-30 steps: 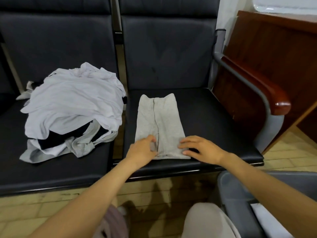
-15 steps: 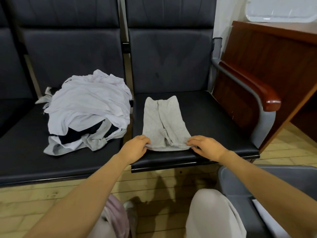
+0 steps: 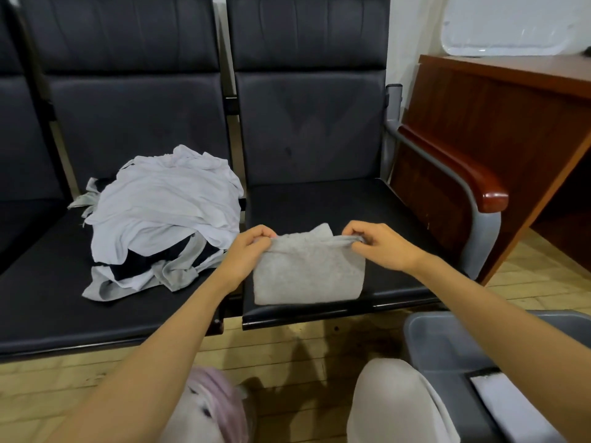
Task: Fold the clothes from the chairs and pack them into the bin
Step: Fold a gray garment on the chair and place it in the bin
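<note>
Left hand [image 3: 248,251] and right hand [image 3: 380,247], each clamped by pinch on a far corner of one soft, fuzzy grey knit garment [image 3: 308,273], folded to a rectangle at the seat's 6 o'clock edge. Smooth black padded seat [image 3: 335,199] beneath. At 9 o'clock, one rumpled pile [image 3: 163,215] of white, grey and black cloth, number of pieces unclear. At 5 o'clock, one grey plastic bin [image 3: 447,356], cut off by the frame.

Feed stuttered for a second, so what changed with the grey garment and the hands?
Both hands, the left hand and right hand, pinched the near corners of the grey garment and carried them away toward the backrest, folding it in half; they hold those corners over its far end. The clothes pile on the left seat and the bin are unchanged.
</note>
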`<state>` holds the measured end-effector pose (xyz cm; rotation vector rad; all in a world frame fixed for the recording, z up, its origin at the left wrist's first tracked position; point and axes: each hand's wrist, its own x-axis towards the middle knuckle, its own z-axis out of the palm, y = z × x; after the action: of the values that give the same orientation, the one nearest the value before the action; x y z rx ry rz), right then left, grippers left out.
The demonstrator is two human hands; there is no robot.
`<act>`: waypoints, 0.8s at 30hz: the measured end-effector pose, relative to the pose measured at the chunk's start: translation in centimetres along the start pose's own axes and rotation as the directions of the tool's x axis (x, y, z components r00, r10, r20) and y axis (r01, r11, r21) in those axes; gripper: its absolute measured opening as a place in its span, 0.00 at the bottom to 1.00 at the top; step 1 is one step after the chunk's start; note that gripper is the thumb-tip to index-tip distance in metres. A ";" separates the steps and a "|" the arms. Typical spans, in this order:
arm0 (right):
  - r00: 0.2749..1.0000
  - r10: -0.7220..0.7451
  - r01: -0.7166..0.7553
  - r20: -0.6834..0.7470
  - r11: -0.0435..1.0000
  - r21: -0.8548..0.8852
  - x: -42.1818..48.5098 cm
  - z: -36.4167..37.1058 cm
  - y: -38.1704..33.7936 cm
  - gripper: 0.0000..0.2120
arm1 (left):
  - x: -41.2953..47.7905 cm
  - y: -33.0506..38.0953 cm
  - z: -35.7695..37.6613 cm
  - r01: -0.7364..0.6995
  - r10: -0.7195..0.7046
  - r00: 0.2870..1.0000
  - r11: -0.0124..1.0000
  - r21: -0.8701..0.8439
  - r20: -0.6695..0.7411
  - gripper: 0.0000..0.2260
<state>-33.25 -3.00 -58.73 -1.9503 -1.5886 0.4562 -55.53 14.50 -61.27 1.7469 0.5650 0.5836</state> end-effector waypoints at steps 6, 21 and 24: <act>0.976 0.200 -0.195 -0.081 0.978 0.069 8.2 1.1 3.3 0.10 | 7.5 -3.1 -1.0 0.121 -0.103 0.972 0.990 0.072 -0.209 0.16; 0.946 -0.003 -0.084 -0.323 0.964 -0.253 9.6 8.1 4.1 0.14 | 7.3 -5.2 2.7 -0.027 0.218 0.968 0.578 0.816 -0.122 0.17; 0.974 0.124 -0.177 -0.189 0.939 -0.296 9.2 10.5 3.6 0.18 | 6.3 -6.6 4.5 -0.003 -0.005 1.000 0.461 0.888 0.006 0.22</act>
<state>-34.57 7.70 -68.24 -2.2921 -1.4784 0.0961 -48.36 16.80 -68.04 2.7558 0.9834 0.2487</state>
